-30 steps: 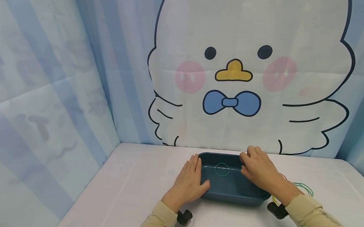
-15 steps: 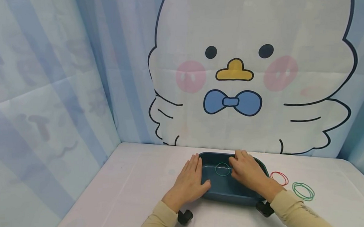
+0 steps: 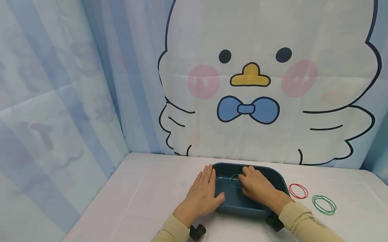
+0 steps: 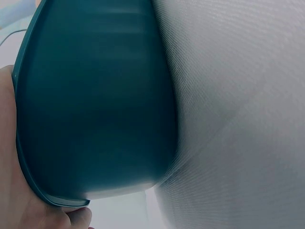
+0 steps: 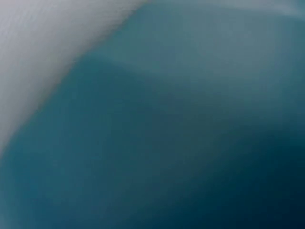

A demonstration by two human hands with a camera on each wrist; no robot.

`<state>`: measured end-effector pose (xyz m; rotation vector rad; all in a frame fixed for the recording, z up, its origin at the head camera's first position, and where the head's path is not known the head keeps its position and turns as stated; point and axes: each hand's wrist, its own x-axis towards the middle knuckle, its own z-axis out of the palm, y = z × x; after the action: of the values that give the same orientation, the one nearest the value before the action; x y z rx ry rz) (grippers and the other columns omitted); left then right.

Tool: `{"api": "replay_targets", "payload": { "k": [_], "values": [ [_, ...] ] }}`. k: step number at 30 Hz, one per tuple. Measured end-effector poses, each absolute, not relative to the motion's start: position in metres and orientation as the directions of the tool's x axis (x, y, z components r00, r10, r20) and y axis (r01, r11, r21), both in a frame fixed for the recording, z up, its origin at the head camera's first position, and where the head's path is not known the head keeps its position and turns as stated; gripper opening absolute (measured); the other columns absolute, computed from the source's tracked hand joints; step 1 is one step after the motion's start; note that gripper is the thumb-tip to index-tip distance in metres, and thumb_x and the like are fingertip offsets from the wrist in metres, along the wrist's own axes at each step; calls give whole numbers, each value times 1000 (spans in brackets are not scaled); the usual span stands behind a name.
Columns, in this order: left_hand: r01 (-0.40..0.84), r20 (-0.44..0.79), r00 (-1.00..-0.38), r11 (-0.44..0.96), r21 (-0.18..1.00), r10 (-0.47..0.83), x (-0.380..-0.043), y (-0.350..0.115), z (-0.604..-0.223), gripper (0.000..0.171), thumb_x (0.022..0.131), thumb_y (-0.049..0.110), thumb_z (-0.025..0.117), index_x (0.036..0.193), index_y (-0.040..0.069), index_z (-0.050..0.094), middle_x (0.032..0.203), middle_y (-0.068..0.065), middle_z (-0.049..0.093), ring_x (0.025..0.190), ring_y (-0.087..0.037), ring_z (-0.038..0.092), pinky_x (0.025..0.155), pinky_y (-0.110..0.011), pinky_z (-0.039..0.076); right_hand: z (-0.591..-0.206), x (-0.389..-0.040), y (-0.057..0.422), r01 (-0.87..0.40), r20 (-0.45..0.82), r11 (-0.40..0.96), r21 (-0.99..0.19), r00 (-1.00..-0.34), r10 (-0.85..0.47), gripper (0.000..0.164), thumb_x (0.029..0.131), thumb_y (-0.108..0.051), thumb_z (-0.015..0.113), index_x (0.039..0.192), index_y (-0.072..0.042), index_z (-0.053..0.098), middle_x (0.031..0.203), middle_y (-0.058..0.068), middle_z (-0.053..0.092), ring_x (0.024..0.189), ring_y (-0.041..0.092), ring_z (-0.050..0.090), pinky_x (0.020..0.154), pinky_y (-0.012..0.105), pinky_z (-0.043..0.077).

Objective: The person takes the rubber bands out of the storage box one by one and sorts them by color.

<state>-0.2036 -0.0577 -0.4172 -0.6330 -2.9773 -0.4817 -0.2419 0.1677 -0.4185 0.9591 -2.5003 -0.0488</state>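
A dark blue-green plastic tray (image 3: 229, 202) stands on the table. My left hand (image 3: 197, 196) lies along its left end, fingers straight and thumb over the near rim. In the left wrist view the tray's outer wall (image 4: 95, 105) fills much of the picture, with part of the hand (image 4: 19, 200) at its rim. My right hand (image 3: 257, 185) reaches into the tray, fingers bent down. Its fingertips overlap a thin green rubber band (image 3: 230, 181) on the tray floor; I cannot tell whether they pinch it. The right wrist view shows only blurred tray wall (image 5: 143, 119).
To the right of the tray, red rubber bands (image 3: 298, 198) and green rubber bands (image 3: 325, 212) lie on the white tablecloth (image 3: 139, 204). A black wrist camera (image 3: 197, 232) sits under the left wrist, another (image 3: 274, 222) under the right. A curtain with a printed bird (image 3: 248, 137) hangs behind.
My right hand has moved left from the tray's right part to the green rubber band, uncovering the red bands on the table. The left hand has stayed in place.
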Motion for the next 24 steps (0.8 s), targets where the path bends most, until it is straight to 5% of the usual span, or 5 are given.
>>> {"api": "replay_targets", "payload": {
  "k": [24],
  "values": [
    [408,130,-913,868,284,386,-203,-58,-417,82,96,47,47,157,0,19,167,-16,10,156,-26,7,126,-44,16,-427,-240,162,-604,378,766,220,-671,-638,10,77,-4,76,78,-2,65,73,3,46,66,16,34,56,29,36]
  ]
}}
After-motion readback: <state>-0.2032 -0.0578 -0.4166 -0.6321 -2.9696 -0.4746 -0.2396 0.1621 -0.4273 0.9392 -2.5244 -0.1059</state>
